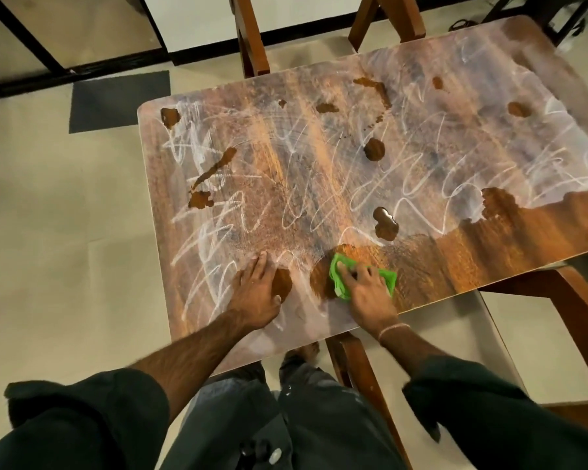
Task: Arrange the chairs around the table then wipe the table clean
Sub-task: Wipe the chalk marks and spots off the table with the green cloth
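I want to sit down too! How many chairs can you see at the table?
2. The far chair stands at the far edge of the table; the near chair is tucked at its near right side. More may be hidden outside the view.

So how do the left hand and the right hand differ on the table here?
The left hand lies flat on the chalk-marked table, empty; the right hand presses a green cloth. The right hand's wrist wears a thin band; the left hand's is bare. Both rest near the table's near edge.
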